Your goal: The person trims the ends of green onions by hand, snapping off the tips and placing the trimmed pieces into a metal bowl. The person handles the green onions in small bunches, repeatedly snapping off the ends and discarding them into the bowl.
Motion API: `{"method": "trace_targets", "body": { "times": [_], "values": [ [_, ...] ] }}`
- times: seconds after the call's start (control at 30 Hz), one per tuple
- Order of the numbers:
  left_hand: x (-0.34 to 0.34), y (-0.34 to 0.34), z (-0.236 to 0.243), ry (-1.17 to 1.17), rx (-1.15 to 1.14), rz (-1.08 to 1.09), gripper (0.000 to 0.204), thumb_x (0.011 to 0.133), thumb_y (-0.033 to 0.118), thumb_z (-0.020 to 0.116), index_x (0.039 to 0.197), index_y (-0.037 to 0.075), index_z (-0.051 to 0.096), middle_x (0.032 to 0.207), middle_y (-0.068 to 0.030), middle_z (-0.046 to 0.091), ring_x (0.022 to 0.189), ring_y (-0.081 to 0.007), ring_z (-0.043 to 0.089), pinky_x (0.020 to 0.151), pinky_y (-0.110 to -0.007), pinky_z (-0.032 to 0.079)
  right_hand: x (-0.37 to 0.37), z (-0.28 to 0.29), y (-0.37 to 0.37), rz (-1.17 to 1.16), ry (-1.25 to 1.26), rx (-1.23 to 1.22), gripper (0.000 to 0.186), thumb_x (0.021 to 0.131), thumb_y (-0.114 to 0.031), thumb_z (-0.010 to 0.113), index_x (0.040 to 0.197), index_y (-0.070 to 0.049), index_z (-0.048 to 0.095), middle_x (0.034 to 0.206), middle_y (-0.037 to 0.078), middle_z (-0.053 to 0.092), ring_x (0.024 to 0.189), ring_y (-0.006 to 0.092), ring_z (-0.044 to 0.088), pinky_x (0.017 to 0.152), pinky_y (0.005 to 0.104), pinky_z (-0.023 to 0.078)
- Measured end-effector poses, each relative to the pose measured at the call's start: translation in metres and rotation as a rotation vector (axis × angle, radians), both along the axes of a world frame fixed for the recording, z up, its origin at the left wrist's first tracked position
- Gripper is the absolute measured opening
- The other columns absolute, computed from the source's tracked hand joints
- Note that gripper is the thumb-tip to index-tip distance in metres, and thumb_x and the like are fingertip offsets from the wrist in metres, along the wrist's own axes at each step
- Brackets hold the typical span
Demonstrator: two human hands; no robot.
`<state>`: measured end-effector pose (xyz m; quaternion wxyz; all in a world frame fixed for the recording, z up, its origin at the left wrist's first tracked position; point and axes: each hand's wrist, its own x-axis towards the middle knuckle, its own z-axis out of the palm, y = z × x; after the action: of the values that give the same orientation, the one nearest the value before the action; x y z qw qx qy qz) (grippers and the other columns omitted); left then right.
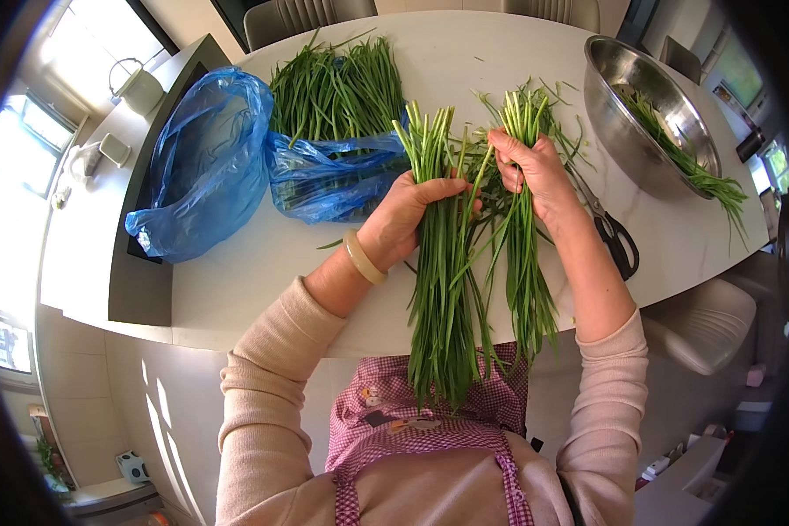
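Observation:
My left hand [422, 210] is closed round a bunch of long green garlic chives [447, 298], pale cut ends up, leaves hanging past the table's edge. Beside it, my right hand [526, 162] grips another bunch [526, 280] near its pale ends. Behind them, loose leaves [548, 96] lie on the white table [289, 272]. A larger heap of chives [333, 88] rests on a blue plastic bag [324, 184]. Black-handled scissors [622, 245] lie right of my right hand, partly behind my forearm.
A steel bowl [622, 131] with some chives stands at the right. A second blue bag [202, 167] sits at the left over a dark ledge, beside a counter with a pale pot [138, 88]. Chairs [693, 324] stand round the table.

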<state>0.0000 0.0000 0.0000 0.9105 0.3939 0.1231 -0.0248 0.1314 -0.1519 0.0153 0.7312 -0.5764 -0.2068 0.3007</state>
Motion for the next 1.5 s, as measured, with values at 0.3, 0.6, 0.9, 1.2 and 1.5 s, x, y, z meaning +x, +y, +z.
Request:
{"method": "trace_targets", "body": {
  "times": [0.3, 0.6, 0.9, 1.2, 1.5],
  "values": [
    [-0.002, -0.003, 0.001, -0.01, 0.018, 0.042, 0.012, 0.085, 0.001, 0.065, 0.096, 0.0, 0.06, 0.084, -0.007, 0.063, 0.072, -0.0178, 0.065, 0.066, -0.03, 0.058, -0.01, 0.01, -0.003, 0.165, -0.09, -0.174, 0.018, 0.084, -0.023, 0.072, 0.086, -0.008, 0.063, 0.062, -0.005, 0.05, 0.045, 0.003, 0.041, 0.04, 0.0206, 0.03],
    [-0.001, -0.005, 0.002, 0.029, 0.118, 0.065, 0.015, 0.084, 0.001, 0.066, 0.099, 0.0, 0.061, 0.083, -0.0063, 0.064, 0.07, -0.0163, 0.065, 0.065, -0.029, 0.057, -0.016, 0.009, -0.001, 0.177, -0.242, -0.191, 0.011, 0.085, -0.018, 0.067, 0.085, -0.008, 0.063, 0.063, -0.006, 0.05, 0.05, 0.0029, 0.043, 0.042, 0.021, 0.03],
    [-0.002, -0.001, 0.002, 0.053, 0.117, 0.055, 0.014, 0.083, 0.004, 0.067, 0.095, 0.0, 0.062, 0.084, -0.008, 0.065, 0.07, -0.0175, 0.064, 0.067, -0.03, 0.057, 0.009, -0.001, -0.003, -0.066, -0.096, -0.087, 0.006, 0.085, -0.016, 0.063, 0.087, -0.01, 0.063, 0.055, -0.007, 0.045, 0.044, 0.0031, 0.04, 0.039, 0.0213, 0.03],
    [-0.001, -0.001, -0.003, -0.03, 0.16, 0.047, 0.014, 0.085, 0.006, 0.066, 0.097, 0.0, 0.063, 0.078, -0.0062, 0.063, 0.065, -0.0152, 0.061, 0.059, -0.027, 0.052, -0.008, 0.017, -0.003, 0.124, -0.185, -0.336, 0.02, 0.083, -0.023, 0.072, 0.094, -0.008, 0.066, 0.06, -0.007, 0.048, 0.047, 0.0033, 0.04, 0.041, 0.0199, 0.03],
    [0.0, -0.006, -0.001, 0.006, 0.225, 0.119, 0.016, 0.084, 0.007, 0.068, 0.098, 0.0, 0.064, 0.081, -0.0052, 0.064, 0.061, -0.0143, 0.06, 0.055, -0.027, 0.052, -0.007, 0.006, -0.002, 0.115, -0.257, -0.259, 0.007, 0.082, -0.014, 0.069, 0.085, -0.009, 0.064, 0.06, -0.007, 0.05, 0.046, 0.0034, 0.041, 0.042, 0.0207, 0.031]
  ]
}}
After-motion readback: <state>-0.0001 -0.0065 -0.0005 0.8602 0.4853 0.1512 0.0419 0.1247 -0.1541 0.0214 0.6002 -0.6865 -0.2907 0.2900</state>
